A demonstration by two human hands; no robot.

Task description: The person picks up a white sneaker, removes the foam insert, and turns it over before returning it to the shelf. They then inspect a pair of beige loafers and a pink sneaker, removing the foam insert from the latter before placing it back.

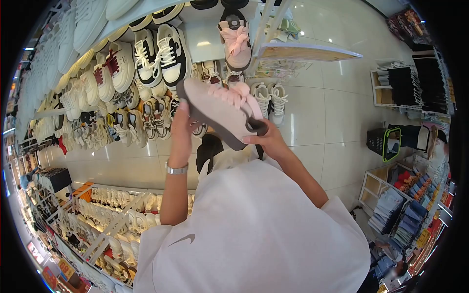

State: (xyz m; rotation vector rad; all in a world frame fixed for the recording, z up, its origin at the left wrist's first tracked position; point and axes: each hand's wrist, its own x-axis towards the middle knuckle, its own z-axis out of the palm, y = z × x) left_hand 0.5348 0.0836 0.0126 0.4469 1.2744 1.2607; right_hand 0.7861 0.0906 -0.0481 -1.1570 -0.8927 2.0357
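A pale pink sneaker (220, 112) with a dark grey sole and wide pink ribbon laces is held up in front of my body, tilted on its side. My left hand (181, 129) grips it at the toe end, fingers partly behind the sole. At the heel, my right hand (270, 141) closes on the dark collar, thumb on the outside. A similar pink sneaker (238, 49) with a ribbon bow sits on the shelf just beyond. To its left stand black-and-white sneakers (172, 56).
A shoe rack (202, 46) with several rows of sneakers fills the front and left. Its wooden side panel (308, 51) juts right. White sneakers (277, 105) stand low beside it. Another shoe rack (107, 239) lies behind my left side. Clothing racks and a black basket (383, 144) are at right.
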